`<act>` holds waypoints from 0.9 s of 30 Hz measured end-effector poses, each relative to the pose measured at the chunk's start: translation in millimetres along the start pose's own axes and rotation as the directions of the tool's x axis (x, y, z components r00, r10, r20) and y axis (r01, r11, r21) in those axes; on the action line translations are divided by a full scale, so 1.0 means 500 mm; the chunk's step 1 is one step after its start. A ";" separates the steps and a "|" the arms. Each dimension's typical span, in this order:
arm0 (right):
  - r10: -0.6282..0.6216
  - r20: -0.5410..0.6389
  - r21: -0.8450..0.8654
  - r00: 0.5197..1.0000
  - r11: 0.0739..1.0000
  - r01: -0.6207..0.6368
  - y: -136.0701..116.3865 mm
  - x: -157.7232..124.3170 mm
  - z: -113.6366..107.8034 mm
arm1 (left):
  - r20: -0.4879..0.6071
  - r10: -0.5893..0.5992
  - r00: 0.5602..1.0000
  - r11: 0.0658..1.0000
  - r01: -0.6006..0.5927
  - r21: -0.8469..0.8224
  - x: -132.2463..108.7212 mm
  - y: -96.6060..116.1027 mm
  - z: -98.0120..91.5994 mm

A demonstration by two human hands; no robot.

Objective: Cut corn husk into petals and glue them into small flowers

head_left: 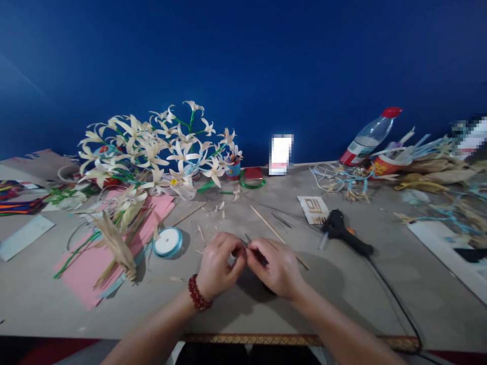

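Observation:
My left hand (222,263), with a red bead bracelet at the wrist, and my right hand (277,266) meet fingertip to fingertip above the front middle of the table. Both are closed in a pinch. A short tip of a thin dark strand (248,237) pokes up between them; the fingers hide the rest, and its kind is unclear. Behind my right hand lies a thin wooden stick (266,223), with several dark wires (281,219) beyond it. A ribbon spool (168,242) in white and light blue lies left of my left hand.
Pale husk-like flowers (182,149) on green stems stand at the back left. Pink paper (81,276) lies under dry husks (116,243). To the right are a black glue gun (348,233) with its cord, a leaning plastic bottle (369,137) and a white box (445,258).

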State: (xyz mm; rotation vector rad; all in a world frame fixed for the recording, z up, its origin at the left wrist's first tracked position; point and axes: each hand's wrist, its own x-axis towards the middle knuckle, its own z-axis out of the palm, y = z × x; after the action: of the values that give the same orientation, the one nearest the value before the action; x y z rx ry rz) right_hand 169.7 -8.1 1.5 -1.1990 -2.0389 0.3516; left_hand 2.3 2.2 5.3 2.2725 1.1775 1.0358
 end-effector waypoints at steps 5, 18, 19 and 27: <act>-0.022 0.004 -0.037 1.000 0.999 0.023 0.003 -0.003 -0.003 | -0.027 -0.044 0.999 0.999 0.044 -0.021 -0.004 -0.006 0.001; -0.046 -0.033 -0.068 0.998 0.997 0.043 0.006 -0.006 -0.001 | -0.023 -0.036 0.999 0.999 0.035 -0.015 0.002 0.002 0.001; -0.047 -0.032 -0.074 0.998 0.996 0.044 0.006 -0.005 -0.001 | -0.035 -0.023 0.999 1.000 0.023 0.002 0.002 0.000 0.001; -0.028 -0.162 -0.010 0.986 1.000 0.027 0.023 0.000 -0.026 | -0.180 -0.206 0.962 0.970 0.175 -0.170 0.011 -0.040 -0.031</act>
State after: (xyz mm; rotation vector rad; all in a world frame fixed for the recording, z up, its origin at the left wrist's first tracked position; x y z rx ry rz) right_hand 186.0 -3.5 4.1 -1.1645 -1.9156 0.2254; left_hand -17.9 18.4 5.7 1.9317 1.3169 1.2494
